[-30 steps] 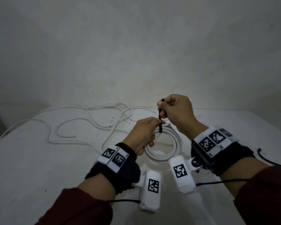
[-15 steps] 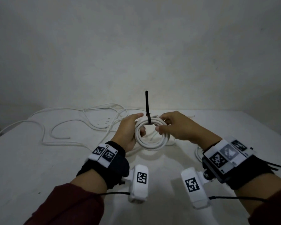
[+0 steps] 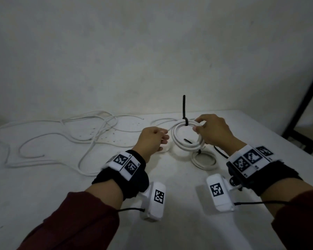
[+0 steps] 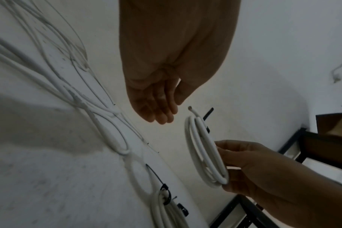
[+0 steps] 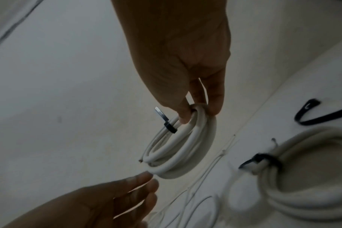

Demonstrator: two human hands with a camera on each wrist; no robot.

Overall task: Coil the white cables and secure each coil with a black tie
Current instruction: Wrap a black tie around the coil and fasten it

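Observation:
My right hand (image 3: 202,129) pinches a white cable coil (image 3: 181,141) and holds it upright above the table. A black tie (image 3: 184,112) is cinched round the top of this coil, its tail sticking straight up. The right wrist view shows the same coil (image 5: 178,154) and tie (image 5: 169,125) under my fingertips (image 5: 215,106). My left hand (image 3: 159,138) hangs just left of the coil with relaxed fingers (image 4: 160,114), holding nothing. A second tied coil (image 3: 203,160) lies flat on the table below my right hand.
Loose white cables (image 3: 61,139) sprawl over the left half of the white table (image 3: 43,195). A spare black tie (image 5: 310,115) lies near the tied coil (image 5: 303,177). A dark frame (image 3: 302,109) stands at the right, past the table edge.
My left hand has let go of the coil and drawn back to the left. My right hand has carried the tied coil to the right, over the second coil.

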